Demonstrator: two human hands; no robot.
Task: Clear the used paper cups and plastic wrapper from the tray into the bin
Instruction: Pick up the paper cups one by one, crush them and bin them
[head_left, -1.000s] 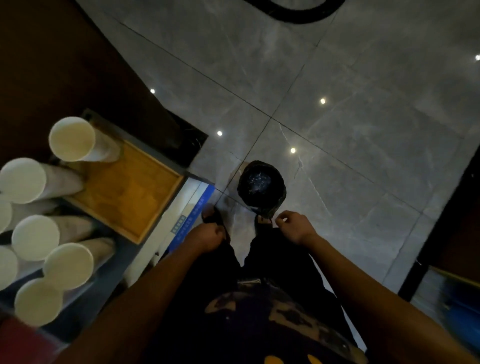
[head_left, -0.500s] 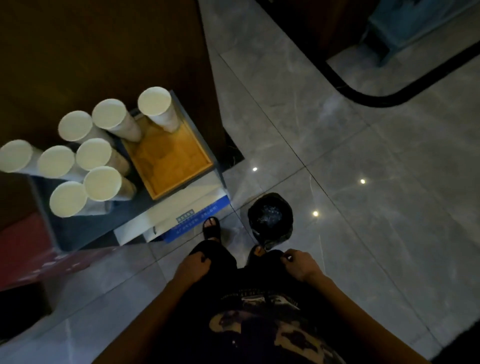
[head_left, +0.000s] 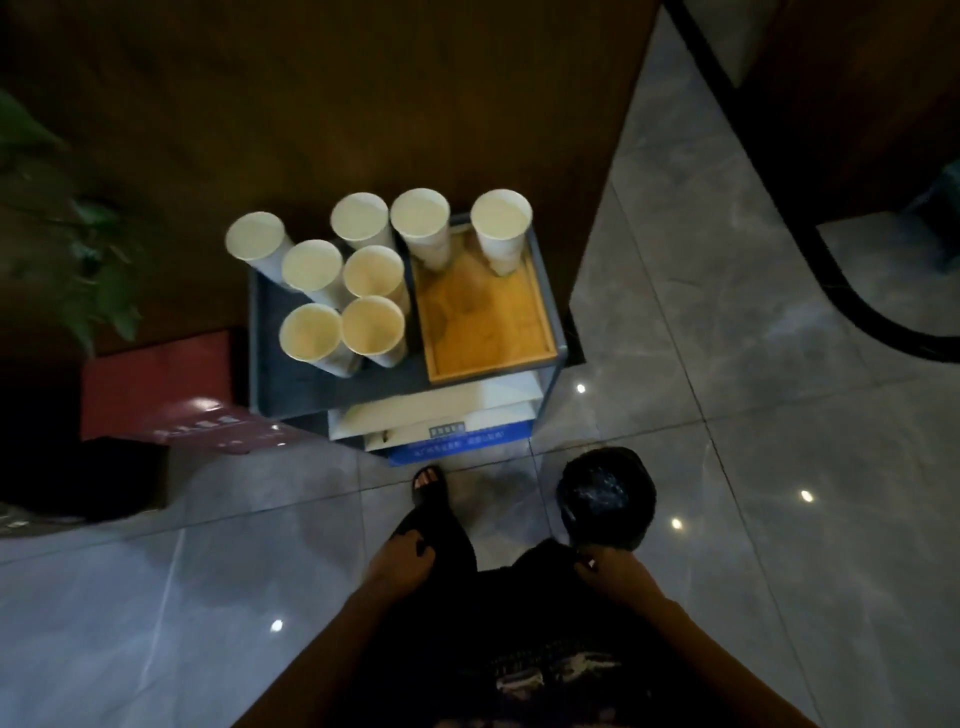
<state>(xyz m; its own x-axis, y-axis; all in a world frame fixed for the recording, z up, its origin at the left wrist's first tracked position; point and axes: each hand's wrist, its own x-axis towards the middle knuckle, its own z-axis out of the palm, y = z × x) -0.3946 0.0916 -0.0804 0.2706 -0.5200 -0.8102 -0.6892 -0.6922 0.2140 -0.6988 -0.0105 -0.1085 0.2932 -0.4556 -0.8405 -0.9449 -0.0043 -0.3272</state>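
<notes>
A shallow wooden tray (head_left: 540, 340) sits on the right side of a grey cart top (head_left: 332, 384). Two tall white paper cups stand at the tray's far end, one on the left (head_left: 422, 228) and one on the right (head_left: 502, 228). A faint crinkled sheen lies on the tray floor; I cannot tell if it is a wrapper. A round bin with a black liner (head_left: 605, 496) stands on the floor by my right leg. My left hand (head_left: 400, 564) and right hand (head_left: 610, 574) rest on my dark trousers, fingers loosely curled and holding nothing.
Several more white cup stacks (head_left: 343, 301) crowd the cart's left half. White and blue boxes (head_left: 447, 421) lie on the lower shelf. A red box (head_left: 156, 389) and a plant (head_left: 67, 249) are to the left. A dark wood wall rises behind the cart, and grey floor tiles (head_left: 779, 467) spread to the right.
The view has swung so that the cart and tray now sit ahead at centre and the bin at my right. Both hands have stayed on my thighs.
</notes>
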